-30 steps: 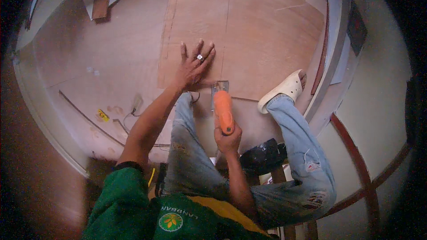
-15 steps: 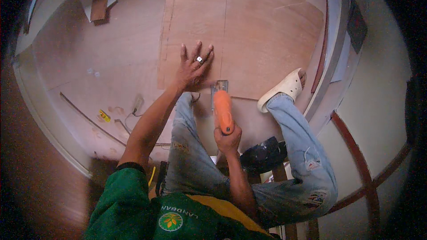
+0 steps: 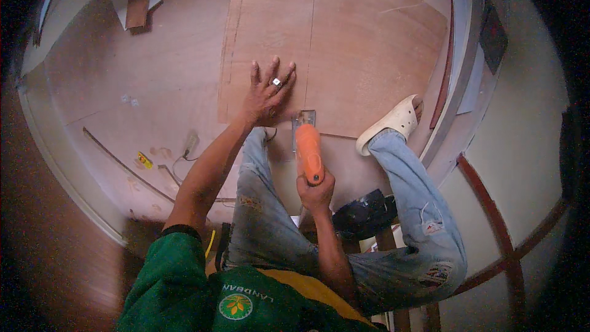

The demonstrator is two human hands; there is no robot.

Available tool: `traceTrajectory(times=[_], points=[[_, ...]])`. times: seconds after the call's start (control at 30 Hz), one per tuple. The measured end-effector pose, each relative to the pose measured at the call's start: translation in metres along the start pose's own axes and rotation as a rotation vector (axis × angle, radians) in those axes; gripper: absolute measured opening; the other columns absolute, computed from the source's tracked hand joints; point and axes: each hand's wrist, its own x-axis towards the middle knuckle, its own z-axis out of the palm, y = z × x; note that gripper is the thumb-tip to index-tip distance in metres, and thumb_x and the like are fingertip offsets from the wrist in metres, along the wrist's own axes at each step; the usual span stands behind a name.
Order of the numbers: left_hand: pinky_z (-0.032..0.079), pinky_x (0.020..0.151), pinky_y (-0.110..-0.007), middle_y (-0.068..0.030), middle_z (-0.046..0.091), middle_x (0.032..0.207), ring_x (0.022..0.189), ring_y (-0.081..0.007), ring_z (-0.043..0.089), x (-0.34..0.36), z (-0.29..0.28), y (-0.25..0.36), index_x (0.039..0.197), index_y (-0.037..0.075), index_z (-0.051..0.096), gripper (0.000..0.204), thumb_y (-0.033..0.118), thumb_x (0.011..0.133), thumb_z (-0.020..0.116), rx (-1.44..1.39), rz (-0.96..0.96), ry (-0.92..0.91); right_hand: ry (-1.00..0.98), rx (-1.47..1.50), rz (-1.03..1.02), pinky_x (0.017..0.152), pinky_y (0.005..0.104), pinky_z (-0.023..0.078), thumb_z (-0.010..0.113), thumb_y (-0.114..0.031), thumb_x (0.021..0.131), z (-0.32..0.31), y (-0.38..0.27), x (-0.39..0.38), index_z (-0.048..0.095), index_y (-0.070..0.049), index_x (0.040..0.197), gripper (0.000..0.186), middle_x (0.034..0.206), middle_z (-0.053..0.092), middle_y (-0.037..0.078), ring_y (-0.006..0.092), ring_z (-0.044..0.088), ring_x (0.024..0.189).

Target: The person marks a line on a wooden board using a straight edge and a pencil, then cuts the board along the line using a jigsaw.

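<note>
Only label seen: round yellow-green logo patch [image 3: 235, 305] w/ pale lettering above on green shirt back [image 3: 178, 283], bottom centre; no pkgs/screens.

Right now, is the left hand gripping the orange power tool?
No: the left hand lies flat on the plywood sheet, while the right hand grips the orange power tool.

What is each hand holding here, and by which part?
The right hand grips the orange power tool by the rear end of its body. The left hand holds nothing; it lies flat on the plywood sheet.
</note>
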Motion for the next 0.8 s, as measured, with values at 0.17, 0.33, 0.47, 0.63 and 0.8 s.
traceTrajectory(times=[0.17, 0.33, 0.47, 0.63, 0.8], points=[[-0.003, 0.109, -0.069, -0.0072, 0.029, 0.155, 0.145, -0.0384, 0.015, -0.001, 0.000, -0.003, 0.139, 0.004, 0.045, 0.091, 0.068, 0.075, 0.057, 0.050, 0.016, 0.006, -0.005, -0.009, -0.004, 0.062, 0.0427, 0.050, 0.068, -0.019, 0.065, 0.001, 0.000, 0.000, 0.058, 0.001, 0.086, 0.031, 0.069, 0.061, 0.016, 0.0341, 0.063, 0.063], [-0.004, 0.110, -0.068, -0.0072, 0.031, 0.154, 0.145, -0.0384, 0.015, 0.001, -0.002, 0.000, 0.138, 0.004, 0.046, 0.093, 0.070, 0.073, 0.058, -0.002, 0.011, 0.042, 0.014, -0.045, -0.002, 0.062, 0.0391, 0.049, 0.066, -0.015, 0.068, 0.001, 0.000, -0.001, 0.058, 0.001, 0.084, 0.024, 0.068, 0.059, 0.013, 0.0268, 0.060, 0.062], [-0.004, 0.110, -0.068, -0.0073, 0.030, 0.154, 0.145, -0.0384, 0.014, 0.001, -0.001, 0.000, 0.138, 0.005, 0.046, 0.093, 0.070, 0.073, 0.058, 0.018, 0.011, 0.022, -0.011, -0.057, -0.029, 0.062, 0.0352, 0.049, 0.063, -0.011, 0.071, -0.001, -0.001, 0.000, 0.058, 0.002, 0.085, 0.019, 0.069, 0.058, 0.010, 0.0187, 0.059, 0.064], [-0.004, 0.110, -0.068, -0.0078, 0.030, 0.154, 0.145, -0.0384, 0.013, 0.001, -0.002, 0.001, 0.139, 0.005, 0.045, 0.090, 0.068, 0.075, 0.058, 0.012, 0.007, 0.004, -0.012, -0.030, -0.005, 0.061, 0.0349, 0.049, 0.064, -0.011, 0.071, -0.002, -0.002, 0.001, 0.058, 0.002, 0.084, 0.020, 0.069, 0.058, 0.010, 0.0188, 0.059, 0.064], [-0.002, 0.110, -0.068, -0.0071, 0.030, 0.155, 0.145, -0.0378, 0.015, 0.000, 0.000, -0.002, 0.140, 0.006, 0.044, 0.090, 0.066, 0.075, 0.058, 0.038, 0.020, 0.014, 0.005, -0.020, -0.026, 0.061, 0.0350, 0.049, 0.065, -0.012, 0.071, 0.000, -0.003, 0.002, 0.059, 0.002, 0.084, 0.020, 0.069, 0.059, 0.010, 0.0190, 0.059, 0.063]])
